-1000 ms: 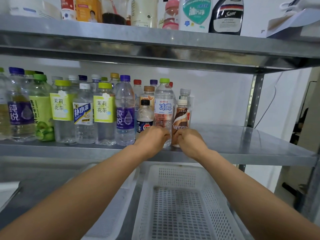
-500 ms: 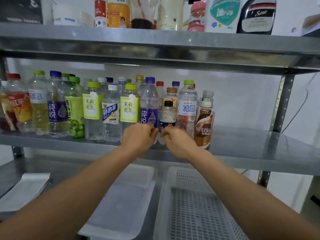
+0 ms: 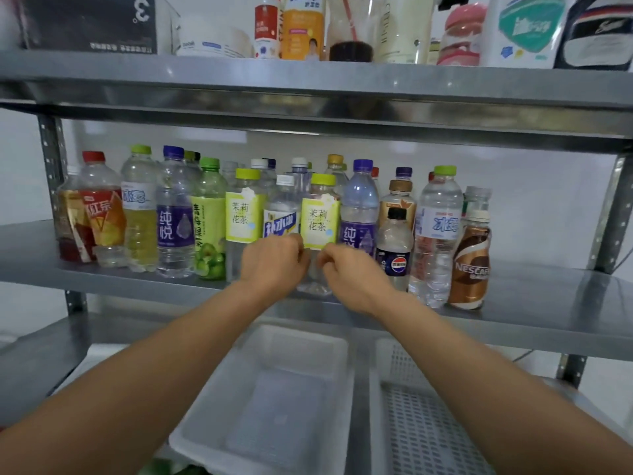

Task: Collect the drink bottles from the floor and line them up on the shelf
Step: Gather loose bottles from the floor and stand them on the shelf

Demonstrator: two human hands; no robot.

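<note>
Several drink bottles stand in rows on the middle steel shelf (image 3: 534,303). At the front of the row is a jasmine tea bottle (image 3: 320,217) with a yellow-green label and cap. My left hand (image 3: 274,264) and my right hand (image 3: 354,274) flank its lower half, fingers curled against its sides. My left hand also covers the base of a blue-labelled water bottle (image 3: 280,214). To the right stand a purple-labelled water bottle (image 3: 359,207), a small Pepsi bottle (image 3: 394,248), a tall water bottle (image 3: 436,234) and a brown Nescafe bottle (image 3: 470,265).
The upper shelf (image 3: 308,87) hangs low over the bottle caps and carries household containers. Below the bottles sit a white tub (image 3: 274,389) and a perforated white basket (image 3: 421,423). Bare steel shows on the middle shelf right of the Nescafe bottle.
Both hands have slid left along the front row, from the tall water and Nescafe bottles, past the Pepsi bottle, to the jasmine tea bottle. The view has shifted left too.
</note>
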